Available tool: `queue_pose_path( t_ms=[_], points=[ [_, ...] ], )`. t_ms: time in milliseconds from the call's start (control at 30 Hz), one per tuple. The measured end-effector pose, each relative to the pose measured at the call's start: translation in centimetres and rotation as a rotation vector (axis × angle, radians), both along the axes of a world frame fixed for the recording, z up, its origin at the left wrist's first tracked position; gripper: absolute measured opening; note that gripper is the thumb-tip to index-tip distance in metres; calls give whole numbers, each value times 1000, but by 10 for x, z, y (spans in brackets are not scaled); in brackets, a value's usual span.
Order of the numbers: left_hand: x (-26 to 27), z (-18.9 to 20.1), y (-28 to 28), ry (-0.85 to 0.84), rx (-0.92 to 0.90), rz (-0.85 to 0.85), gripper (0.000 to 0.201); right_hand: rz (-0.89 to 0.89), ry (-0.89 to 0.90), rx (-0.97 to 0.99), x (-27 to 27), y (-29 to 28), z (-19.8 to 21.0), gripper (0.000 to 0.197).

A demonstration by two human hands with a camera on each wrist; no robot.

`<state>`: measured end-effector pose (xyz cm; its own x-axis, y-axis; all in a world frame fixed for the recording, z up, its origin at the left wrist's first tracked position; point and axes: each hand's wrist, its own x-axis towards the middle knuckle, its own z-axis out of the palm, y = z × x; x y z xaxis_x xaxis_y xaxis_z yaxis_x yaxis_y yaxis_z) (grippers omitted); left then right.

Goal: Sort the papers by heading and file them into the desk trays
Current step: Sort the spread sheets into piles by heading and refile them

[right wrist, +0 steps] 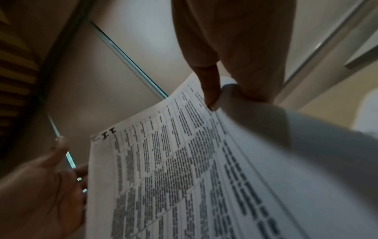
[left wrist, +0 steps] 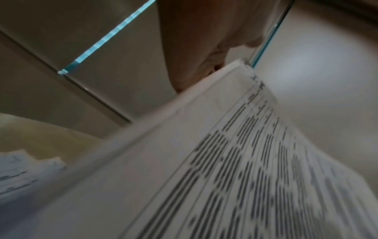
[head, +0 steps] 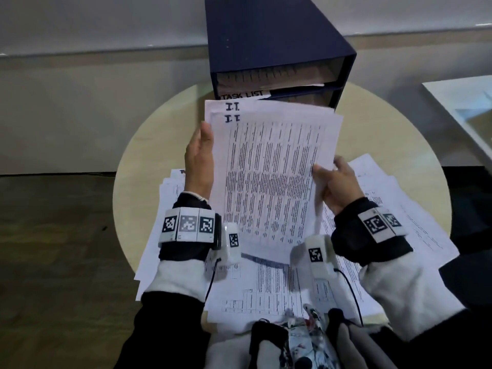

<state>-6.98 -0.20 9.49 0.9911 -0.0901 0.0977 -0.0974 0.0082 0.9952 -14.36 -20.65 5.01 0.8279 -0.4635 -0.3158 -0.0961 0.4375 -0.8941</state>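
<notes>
Blocking the lower tray [head: 306,98], a raised sheaf [head: 271,169] headed "I.T."; table print too blurred to read. Upper tray [head: 269,75] holds a sheet, "TASK LIST" at its lip. Loose papers [head: 399,209] overhang the round tabletop [head: 159,134] near edge; far rim bare. Left hand [head: 199,158] flat along the sheaf's left edge, thumb in front. Right hand [head: 338,182] pinches the right edge.

Round, pale wooden counter [head: 159,145] on a dark floor [head: 53,235]. At the far edge, a dark blue stack of desk trays [head: 277,35], a sheet headed TASK LIST [head: 242,95] poking from one slot. Across the near half, loose printed papers [head: 277,286], overlapping and overhanging the rim.
</notes>
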Motion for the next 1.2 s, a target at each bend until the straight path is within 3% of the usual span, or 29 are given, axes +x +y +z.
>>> queue_pose_path(
  t_ms=[33,67,100,167,200,267,367,433,533,633,667,733,767,867,1000,1100,1200],
  points=[
    [-2,0,-2,-26,5,-16,89,-10,-33,-23,0,-4,8,29],
    [-4,0,-3,-32,45,-33,88,-19,-67,-51,0,-7,16,30],
    [-5,0,-6,-41,90,-56,73,-31,-101,-95,-1,-9,25,30],
    [-7,5,-15,-86,162,-12,19,-77,-175,-243,-2,-11,44,28],
    [-7,10,-19,-135,171,49,14,-107,-213,-335,-2,-12,53,24],
    [-4,19,-23,-223,108,128,18,-177,-299,-480,-3,-14,69,15],
    [-2,26,-25,-236,-17,82,13,-282,-410,-539,-6,-19,75,6],
    [-9,25,-27,-184,-70,29,16,-311,-416,-530,-12,-19,68,8],
    [-21,6,-27,-10,-92,-22,38,-318,-370,-454,-24,-13,47,20],
    [-33,-7,-33,121,-59,-57,61,-308,-337,-426,-30,-12,35,20],
    [-33,-8,-35,134,-52,-66,54,-315,-337,-430,-30,-13,36,19],
    [-30,0,-39,115,-21,-28,16,-328,-366,-443,-29,-18,41,15],
    [-27,4,-40,92,-13,-16,7,-334,-395,-447,-29,-20,44,14],
    [-21,5,-42,42,-37,-38,12,-331,-438,-439,-30,-22,43,16],
    [-24,-23,-43,185,95,-86,37,-228,-241,-452,-27,-17,11,12],
    [-25,-44,-41,237,167,-92,34,-239,-172,-497,-24,-17,0,21],
    [-19,-51,-41,241,175,-48,37,-269,-163,-589,-18,-21,0,14]
  ],
)
